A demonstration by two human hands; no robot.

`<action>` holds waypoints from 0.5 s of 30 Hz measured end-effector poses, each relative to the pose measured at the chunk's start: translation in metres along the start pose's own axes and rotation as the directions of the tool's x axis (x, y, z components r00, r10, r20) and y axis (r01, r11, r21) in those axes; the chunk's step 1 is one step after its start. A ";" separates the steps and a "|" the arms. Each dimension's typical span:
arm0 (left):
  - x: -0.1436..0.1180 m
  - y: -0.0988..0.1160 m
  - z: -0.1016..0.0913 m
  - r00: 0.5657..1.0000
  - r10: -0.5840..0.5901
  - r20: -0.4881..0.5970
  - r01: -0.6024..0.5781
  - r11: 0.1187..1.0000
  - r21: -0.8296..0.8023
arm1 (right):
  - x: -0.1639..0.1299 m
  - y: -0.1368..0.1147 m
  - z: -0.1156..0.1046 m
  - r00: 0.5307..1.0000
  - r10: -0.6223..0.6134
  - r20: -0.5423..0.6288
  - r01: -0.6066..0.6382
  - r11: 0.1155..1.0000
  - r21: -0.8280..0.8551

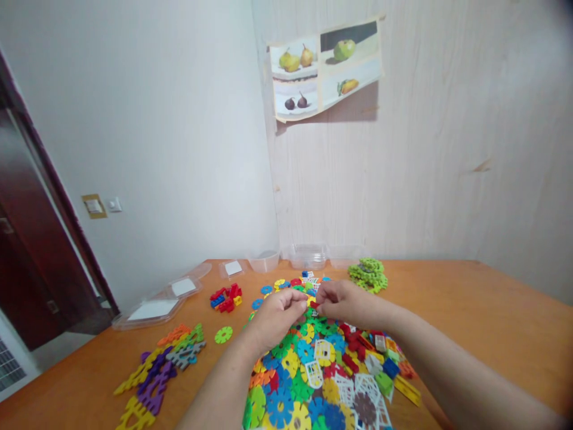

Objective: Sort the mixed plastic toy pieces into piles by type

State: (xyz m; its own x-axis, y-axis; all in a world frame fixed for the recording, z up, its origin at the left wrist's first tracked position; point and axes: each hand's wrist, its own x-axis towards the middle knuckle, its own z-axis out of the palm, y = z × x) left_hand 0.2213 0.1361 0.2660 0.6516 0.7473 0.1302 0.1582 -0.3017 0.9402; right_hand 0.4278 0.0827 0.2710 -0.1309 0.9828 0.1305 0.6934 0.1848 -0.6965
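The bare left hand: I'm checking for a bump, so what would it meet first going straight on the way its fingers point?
Probably the small red plastic piece by the bare right hand, though depth is unclear and that hand might come first.

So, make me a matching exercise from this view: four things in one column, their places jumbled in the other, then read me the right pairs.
Things
1. Fruit pictures
2. Left hand
3. Green disc cluster
4. Red, blue and yellow brick cluster

Places
A. On the table, just beyond the right hand and wrist
B. Over the pile of colourful pieces
C. Up on the wall
D. On the table, left of the pile

Pairs: 1-C, 2-B, 3-A, 4-D
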 end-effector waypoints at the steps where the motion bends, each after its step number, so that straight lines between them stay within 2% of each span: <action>1: 0.000 0.001 0.001 1.000 0.003 0.015 -0.002 1.000 -0.020 | 0.000 -0.002 0.003 1.000 -0.027 -0.009 0.028 0.999 0.034; 6: 0.000 0.001 0.003 1.000 -0.006 0.019 0.007 0.998 -0.062 | 0.004 -0.004 0.016 0.991 -0.119 -0.068 0.125 0.988 0.087; 9: 0.003 -0.002 -0.002 0.995 -0.038 -0.093 0.028 0.994 -0.104 | 0.006 -0.001 0.017 0.986 -0.127 -0.105 0.140 0.983 0.118; 11: 0.006 -0.006 -0.012 0.971 -0.063 -0.232 0.030 0.989 -0.143 | 0.007 0.003 0.016 0.985 -0.110 -0.130 0.131 0.978 0.161; 13: 0.009 -0.011 -0.029 0.897 -0.128 -0.424 0.010 0.963 -0.270 | 0.008 0.007 0.013 0.987 -0.080 -0.141 0.108 0.973 0.203; 14: 0.011 -0.015 -0.039 0.838 -0.178 -0.516 -0.016 0.937 -0.349 | 0.008 0.009 0.012 0.987 -0.065 -0.147 0.097 0.971 0.217; 15: 0.011 -0.019 -0.051 0.760 -0.246 -0.602 -0.059 0.896 -0.441 | 0.009 0.012 0.012 0.987 -0.057 -0.150 0.090 0.970 0.224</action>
State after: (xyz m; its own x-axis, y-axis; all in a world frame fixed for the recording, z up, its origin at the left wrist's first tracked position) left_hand 0.1877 0.1808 0.2654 0.0096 0.9983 0.0569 -0.2241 -0.0533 0.9731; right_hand 0.4263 0.0933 0.2558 -0.0621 0.9596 0.2744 0.5023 0.2676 -0.8222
